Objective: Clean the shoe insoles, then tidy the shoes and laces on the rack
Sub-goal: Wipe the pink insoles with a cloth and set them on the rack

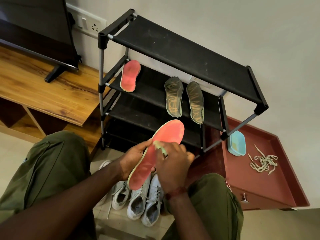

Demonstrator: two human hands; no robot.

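Observation:
My left hand point(134, 159) grips a pink-red insole point(166, 135) by its left edge, holding it tilted in front of the black shoe rack point(181, 54). My right hand point(174, 163) holds a small pale green cleaning tool point(160, 146), a brush or sponge, against the insole's middle. A second pink insole point(130, 75) and two dark grey insoles point(173, 97) point(195, 102) lie on a rack shelf. Several white sneakers point(138, 200) stand on the floor between my knees. A tangle of beige laces point(263, 161) lies on the maroon tray.
A light blue tub point(237, 143) stands on the maroon tray point(259, 187) to the right of the rack. A wooden TV unit point(43, 94) with a television point(34, 26) is on the left. A wall socket point(88, 23) sits behind.

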